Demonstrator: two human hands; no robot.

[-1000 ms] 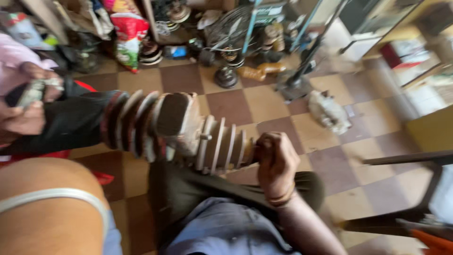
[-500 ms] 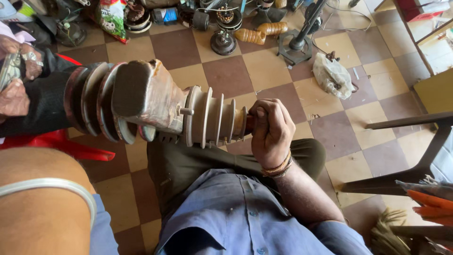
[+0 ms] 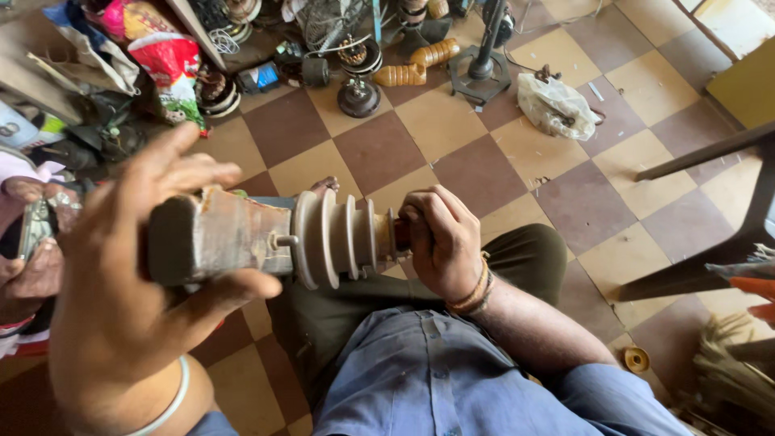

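Nearest: left hand [image 3: 121, 307], grip wrapped around the squared brown metal end of a grey ribbed insulator-like part [image 3: 274, 238], thumb beneath, fingers splayed above, apparently to steady it. Right hand [image 3: 440, 242], grip closed on the narrow end, keeping the part level above the lap. Beyond: brown-and-cream checkered tile floor [image 3: 484, 161]. Farther: crumpled white plastic bag [image 3: 557, 105], black fan stand base [image 3: 480, 69], small round motor part [image 3: 358, 93], cluttered shelf [image 3: 194, 32]. At left edge, another person's hand [image 3: 32, 234].
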